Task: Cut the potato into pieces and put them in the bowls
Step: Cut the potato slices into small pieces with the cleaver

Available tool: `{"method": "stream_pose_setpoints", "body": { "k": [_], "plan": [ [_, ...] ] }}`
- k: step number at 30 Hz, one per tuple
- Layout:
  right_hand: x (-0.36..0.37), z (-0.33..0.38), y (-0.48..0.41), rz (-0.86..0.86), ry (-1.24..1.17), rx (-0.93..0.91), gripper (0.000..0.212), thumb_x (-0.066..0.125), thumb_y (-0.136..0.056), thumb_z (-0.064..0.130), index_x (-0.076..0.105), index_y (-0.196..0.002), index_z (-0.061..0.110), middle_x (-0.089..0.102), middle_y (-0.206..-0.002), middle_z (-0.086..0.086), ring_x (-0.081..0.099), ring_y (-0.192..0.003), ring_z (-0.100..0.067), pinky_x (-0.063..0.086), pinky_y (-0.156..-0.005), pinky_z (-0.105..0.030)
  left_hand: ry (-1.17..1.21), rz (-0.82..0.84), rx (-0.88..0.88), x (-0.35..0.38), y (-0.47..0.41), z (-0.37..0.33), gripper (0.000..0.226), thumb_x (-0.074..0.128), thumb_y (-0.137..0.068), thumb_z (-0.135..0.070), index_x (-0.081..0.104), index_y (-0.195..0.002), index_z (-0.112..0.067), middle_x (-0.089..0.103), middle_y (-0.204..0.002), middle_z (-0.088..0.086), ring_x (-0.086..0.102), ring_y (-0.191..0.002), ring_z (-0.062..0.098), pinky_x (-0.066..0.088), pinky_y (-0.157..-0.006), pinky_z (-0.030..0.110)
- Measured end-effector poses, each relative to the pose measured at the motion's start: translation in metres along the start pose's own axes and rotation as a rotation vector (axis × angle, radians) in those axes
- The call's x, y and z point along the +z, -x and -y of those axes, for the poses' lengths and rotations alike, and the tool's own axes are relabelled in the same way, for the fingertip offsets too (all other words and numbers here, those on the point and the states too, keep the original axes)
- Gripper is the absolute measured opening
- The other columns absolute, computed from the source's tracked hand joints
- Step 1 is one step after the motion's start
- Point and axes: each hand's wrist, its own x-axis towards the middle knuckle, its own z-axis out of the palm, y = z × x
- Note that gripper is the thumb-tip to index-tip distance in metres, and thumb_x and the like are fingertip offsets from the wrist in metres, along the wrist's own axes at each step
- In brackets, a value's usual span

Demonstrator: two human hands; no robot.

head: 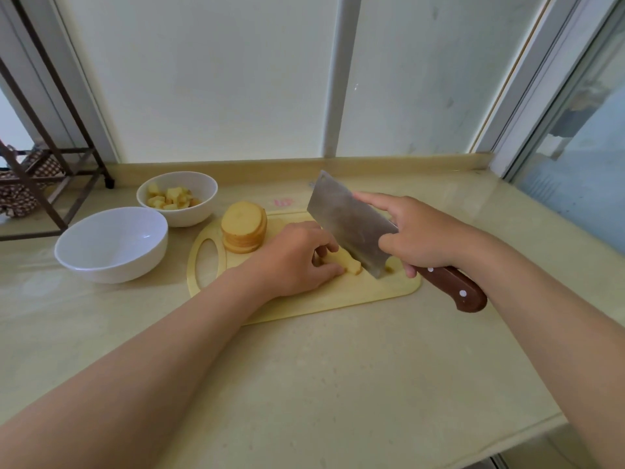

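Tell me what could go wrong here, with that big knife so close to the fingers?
The left hand pins the potato strip right beside the cleaver blade, so a slip could nick it. The stack of slices stands close behind that hand; a nudge might topple it. Cut bits near the edge of the cutting board could roll off.

- The counter (338, 384) was a pale beige stone-look slab, kinda glossy, running under the windows.
- A low ledge (304, 165) in the same beige ran along its back edge.
- Behind that were big frosted white panes (220, 79) with a pale upright frame bar (341, 79) between them, letting in soft, even daylight.
- On the right was a clear glass window (581, 157); the view outside was bluish and too blurry to make out.
- At far left stood a dark metal rack (50, 157), one foot on the counter, with brown patterned fabric (20, 194) behind it.
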Motion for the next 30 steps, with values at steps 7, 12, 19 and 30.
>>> {"method": "stream_pose_setpoints", "body": {
  "k": [7,12,19,30],
  "plan": [
    [-0.009,0.001,0.005,-0.062,0.032,-0.011,0.091,0.046,-0.089,0.003,0.021,-0.159,0.055,0.057,-0.14,-0.004,0.067,-0.045,-0.016,0.052,-0.051,-0.031,-0.095,0.055,0.049,0.001,0.001,-0.003,0.046,0.07,-0.086,-0.04,0.066,-0.123,-0.014,0.065,-0.122,0.001,0.058,-0.107,0.018,0.045,-0.096,0.029],
    [-0.009,-0.006,0.021,-0.094,-0.012,0.113,0.088,0.047,-0.091,0.002,0.021,-0.163,0.046,0.045,-0.074,0.01,0.057,-0.034,-0.011,0.046,-0.048,-0.026,-0.108,0.05,0.013,0.002,-0.001,-0.005,0.04,0.07,-0.086,-0.039,0.068,-0.118,-0.015,0.069,-0.111,-0.001,0.058,-0.101,0.02,0.046,-0.094,0.032],
    [0.009,0.007,0.025,-0.069,-0.052,0.137,0.088,0.044,-0.09,0.004,0.015,-0.165,0.041,0.056,-0.111,-0.001,0.071,-0.049,-0.014,0.047,-0.042,-0.022,-0.133,0.056,-0.083,0.002,-0.001,-0.019,0.033,0.071,-0.085,-0.042,0.072,-0.106,-0.016,0.066,-0.099,0.0,0.057,-0.087,0.017,0.048,-0.082,0.032],
    [0.016,0.017,0.011,-0.064,-0.016,0.098,0.088,0.046,-0.09,0.006,0.015,-0.164,0.045,0.057,-0.121,0.001,0.071,-0.05,-0.015,0.052,-0.046,-0.025,-0.188,0.036,-0.199,0.011,-0.002,-0.026,0.037,0.066,-0.088,-0.047,0.071,-0.099,-0.013,0.061,-0.094,0.004,0.053,-0.087,0.022,0.045,-0.08,0.036]
  ]
}}
